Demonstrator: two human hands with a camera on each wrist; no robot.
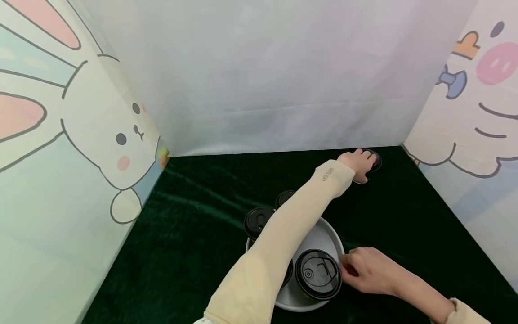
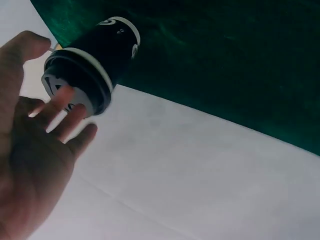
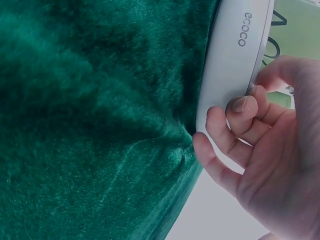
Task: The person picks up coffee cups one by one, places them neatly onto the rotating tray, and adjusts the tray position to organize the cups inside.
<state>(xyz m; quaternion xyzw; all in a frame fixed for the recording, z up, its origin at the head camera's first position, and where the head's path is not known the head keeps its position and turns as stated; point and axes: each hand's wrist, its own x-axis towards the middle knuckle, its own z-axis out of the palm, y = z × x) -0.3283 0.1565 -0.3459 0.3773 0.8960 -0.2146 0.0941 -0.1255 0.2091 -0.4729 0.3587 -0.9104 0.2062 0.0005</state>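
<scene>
My left hand (image 1: 358, 164) reaches to the far right corner, its fingers over the black lid of a paper coffee cup (image 1: 377, 161). In the left wrist view that dark cup (image 2: 102, 55) has a white rim band, and the spread fingers overlap its lid, the thumb held apart. My right hand (image 1: 374, 272) grips the edge of a round pale grey tray (image 1: 329, 231). Seen from the right wrist, curled fingers lie against the tray's outer wall (image 3: 230, 65) with the thumb at the rim. Beside that thumb stands a green cup (image 3: 297, 37).
A large black-lidded cup (image 1: 318, 274) stands on the tray; another lid (image 1: 288, 273) is mostly hidden by my left sleeve (image 1: 279, 238). Two more black-lidded cups (image 1: 258, 222) cluster at the tray's back left. Dark green cloth (image 1: 194, 252) covers the table, with printed curtains around.
</scene>
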